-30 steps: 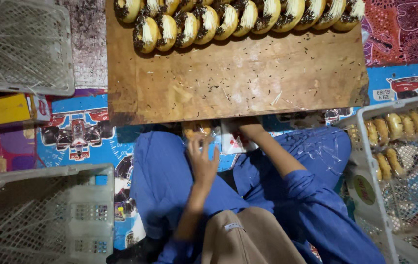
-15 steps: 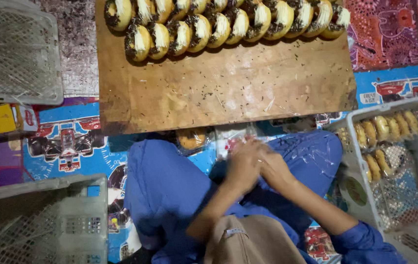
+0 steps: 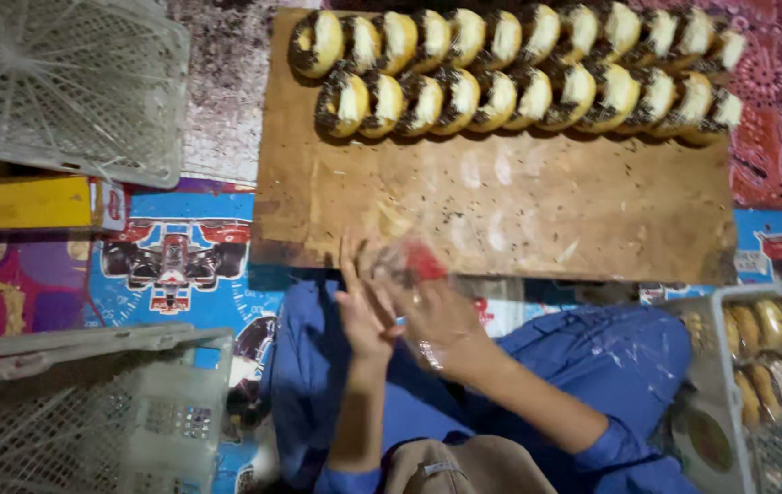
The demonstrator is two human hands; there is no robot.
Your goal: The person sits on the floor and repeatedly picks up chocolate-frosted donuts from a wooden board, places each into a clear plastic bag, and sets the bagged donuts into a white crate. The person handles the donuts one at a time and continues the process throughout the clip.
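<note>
My left hand and my right hand meet over my lap, just below the near edge of the wooden board. Between them is a blurred clear plastic wrapper with a red patch. The right hand's fingers curl around it. The left hand's fingers are straight and press against it from the left. Two rows of round buns with dark sprinkles lie along the board's far edge, out of reach of both hands.
A white plastic crate sits at the far left and another at the near left. A yellow box lies between them. A crate on the right holds wrapped buns. A printed mat covers the floor.
The view has shifted, and the board sits lower and further right. My hands have risen from my lap to the board's near edge, and the wrapper shows between them.
</note>
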